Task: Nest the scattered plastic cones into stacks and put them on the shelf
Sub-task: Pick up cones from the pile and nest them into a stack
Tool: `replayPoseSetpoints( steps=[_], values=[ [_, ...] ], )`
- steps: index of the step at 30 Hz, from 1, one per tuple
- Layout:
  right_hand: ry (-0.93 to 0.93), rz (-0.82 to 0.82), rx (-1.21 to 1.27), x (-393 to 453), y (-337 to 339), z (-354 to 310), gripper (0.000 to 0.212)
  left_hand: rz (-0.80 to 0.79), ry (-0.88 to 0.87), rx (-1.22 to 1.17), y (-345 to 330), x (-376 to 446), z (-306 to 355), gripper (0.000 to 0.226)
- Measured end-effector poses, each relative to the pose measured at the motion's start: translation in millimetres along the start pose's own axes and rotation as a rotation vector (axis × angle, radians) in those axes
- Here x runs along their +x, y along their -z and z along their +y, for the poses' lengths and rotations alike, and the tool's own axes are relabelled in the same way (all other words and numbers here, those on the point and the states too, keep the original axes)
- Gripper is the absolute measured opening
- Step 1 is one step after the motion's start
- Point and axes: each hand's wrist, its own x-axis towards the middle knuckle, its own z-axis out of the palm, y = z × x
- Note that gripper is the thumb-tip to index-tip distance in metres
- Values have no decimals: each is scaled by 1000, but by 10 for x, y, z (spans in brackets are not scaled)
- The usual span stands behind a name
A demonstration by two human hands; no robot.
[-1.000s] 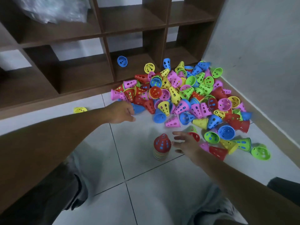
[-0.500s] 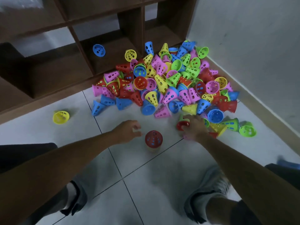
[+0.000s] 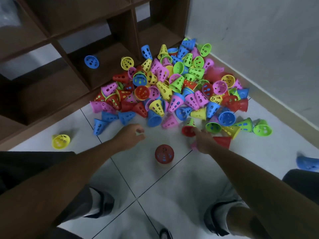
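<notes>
A floor of large pale grey-white square tiles (image 3: 148,183) with thin dark grout lines fills the lower part of the view. At the upper left stands a dark brown wooden cubby shelf unit (image 3: 120,30) with open square compartments, its base resting on the tiles. To the right rises a plain light grey painted wall (image 3: 259,40), edged at the bottom by a beige skirting strip (image 3: 276,102). The light is dim and even, and the compartments lie in shadow.
</notes>
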Motion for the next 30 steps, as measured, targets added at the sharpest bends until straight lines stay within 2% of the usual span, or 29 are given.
replayPoseSetpoints(
  steps=[5, 9, 11, 14, 17, 22, 25, 27, 30],
  values=[
    [28, 108, -40, -42, -157, 90, 62, 52, 120, 30, 146, 202, -487, 36],
    [45, 71, -86, -80, -210, 153, 55, 72, 131, 160, 320, 370, -678, 46],
    [26, 63, -106, -125, -290, 230, 45, 120, 130, 207, 405, 509, -691, 52],
    [-23, 75, -115, -236, -426, 327, 43, 151, 102, 243, 454, 724, -636, 55],
    [-66, 107, 6, -327, -373, 278, 46, 112, 87, 257, 458, 879, -623, 56],
    [37, 206, 371, -484, -30, -82, 55, -6, 77, 344, 424, 1099, -761, 59],
    [128, 248, 674, -744, 250, -460, 40, -52, 112, 355, 398, 1145, -767, 60],
    [196, 267, 731, -948, 365, -695, 41, -56, 111, 383, 375, 1152, -805, 67],
    [301, 224, 665, -1121, 303, -862, 55, -61, 112, 376, 313, 1177, -885, 78]
  ],
)
